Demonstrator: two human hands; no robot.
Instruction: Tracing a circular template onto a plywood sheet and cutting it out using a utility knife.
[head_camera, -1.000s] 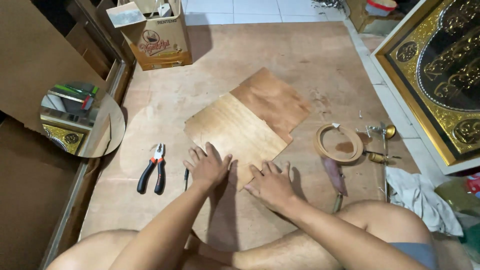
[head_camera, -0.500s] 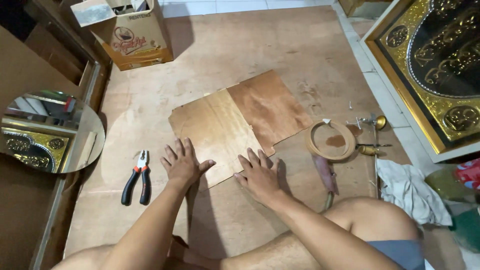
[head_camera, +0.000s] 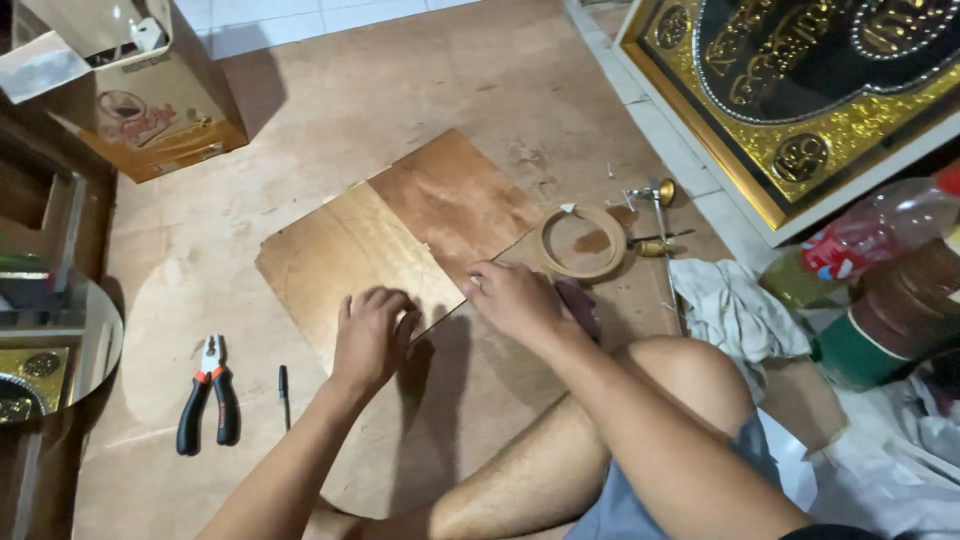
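Observation:
Two thin wooden boards lie side by side on the plywood floor: a pale board (head_camera: 345, 255) and a darker reddish board (head_camera: 455, 200). My left hand (head_camera: 372, 335) rests on the near edge of the pale board with its fingers curled down over the rim. My right hand (head_camera: 515, 300) presses on the near corner where the two boards meet, fingers bent. Whether either hand grips the board edge is unclear. My bare legs are folded below.
Black-and-red pliers (head_camera: 208, 395) and a dark pen (head_camera: 284, 393) lie at left. A roll of tape (head_camera: 581, 243) and small metal tools (head_camera: 655, 215) sit right of the boards, next to a white rag (head_camera: 730, 310). A cardboard box (head_camera: 150, 90), a round mirror (head_camera: 50, 355) and a gilded frame (head_camera: 800, 110) border the area.
Both hands slid from lying flat on the floor near the board edge to curling onto it. The camera moved closer and shifted right.

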